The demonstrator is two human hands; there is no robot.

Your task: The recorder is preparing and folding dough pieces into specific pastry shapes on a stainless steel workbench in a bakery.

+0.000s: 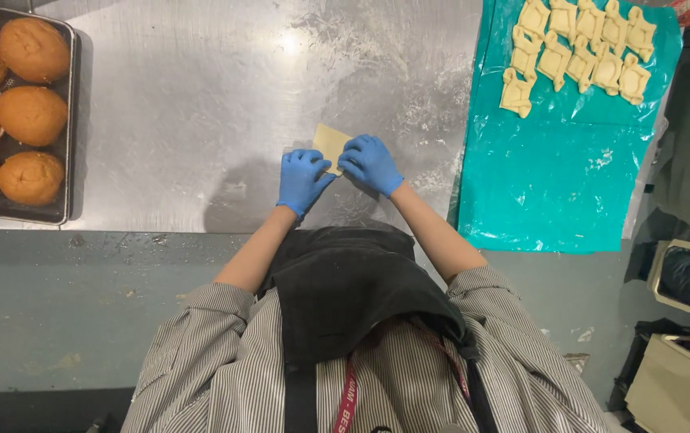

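Dough is being worked on a shiny metal desk (200, 104) with flour dusted on it. One flat, pale dough square (330, 143) lies on the desk, and all places are told from it. Its near edge is touched by both hands, which are covered in blue gloves. The left hand (303, 180) is set at the lower left of the square, with the fingers bent down onto the near corner. The right hand (370, 163) is set at the lower right, with the fingers curled over the edge. The grip of each hand looks closed lightly on the dough square, but how tight it is cannot be told, since the fingertips are partly hidden.

Far to the right of the square, a teal plastic sheet (561, 184) is spread out. At its far end, a bunch of folded dough shapes (577, 52) is laid in rows, so a good many pieces seem to be done already. Much of the sheet is bare. The square in hand is flat and not yet folded, so it seems its shaping has only just begun.

Far to the left of the square, a dark baking tray (68, 120) is seen, and round brown buns (32, 112) are held in it.
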